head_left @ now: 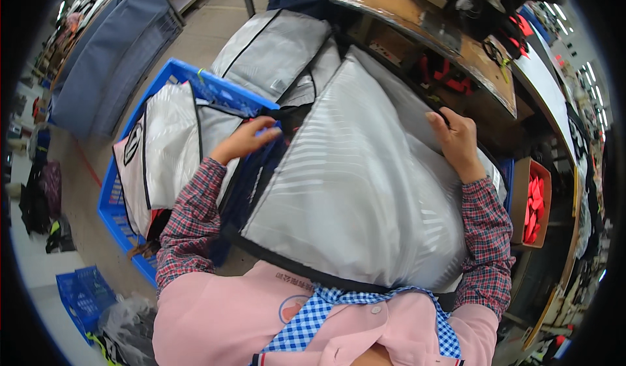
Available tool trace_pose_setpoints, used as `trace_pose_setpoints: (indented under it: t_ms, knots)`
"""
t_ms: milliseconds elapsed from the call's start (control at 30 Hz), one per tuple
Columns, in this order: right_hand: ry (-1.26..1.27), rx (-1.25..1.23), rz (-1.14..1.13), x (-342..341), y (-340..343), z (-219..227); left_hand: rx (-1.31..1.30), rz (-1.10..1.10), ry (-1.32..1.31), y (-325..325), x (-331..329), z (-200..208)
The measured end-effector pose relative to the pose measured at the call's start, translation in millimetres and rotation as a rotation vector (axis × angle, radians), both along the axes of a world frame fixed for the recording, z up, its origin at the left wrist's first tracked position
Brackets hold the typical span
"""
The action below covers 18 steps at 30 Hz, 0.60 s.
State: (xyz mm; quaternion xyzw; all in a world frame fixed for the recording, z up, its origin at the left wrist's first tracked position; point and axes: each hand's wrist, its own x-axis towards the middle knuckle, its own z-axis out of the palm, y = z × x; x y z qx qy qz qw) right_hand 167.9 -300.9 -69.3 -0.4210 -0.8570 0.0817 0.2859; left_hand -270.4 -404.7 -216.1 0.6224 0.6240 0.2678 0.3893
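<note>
A large silver-grey fabric piece (352,170) with black binding along its lower edge spreads in front of me, close against my chest. My right hand (454,141) grips its far right edge, thumb on top and fingers behind the cloth. To the left of the piece, my left hand (246,140) is held with fingers stretched out, slightly blurred, and nothing shows in it. It hovers by the right rim of a blue plastic crate (235,90). In that crate lie white and silver fabric pieces (171,147) with black trim.
Beyond the crate lies another pile of silver-grey pieces (274,46). A sewing table (391,7) with a worn wooden top stands at the far right, scissors (497,53) near its edge. A cardboard box (520,200) of red pieces sits to the right.
</note>
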Motion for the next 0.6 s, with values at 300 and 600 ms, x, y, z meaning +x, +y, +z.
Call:
trace_pose_setpoints:
  t_ms: [300,600]
  knots:
    - [-0.101,-0.039,0.055,-43,10,-24,0.371,0.23,0.231,13,21,-103]
    - [-0.218,-0.049,0.122,-81,14,-31,0.141,0.476,0.438,52,-47,-129]
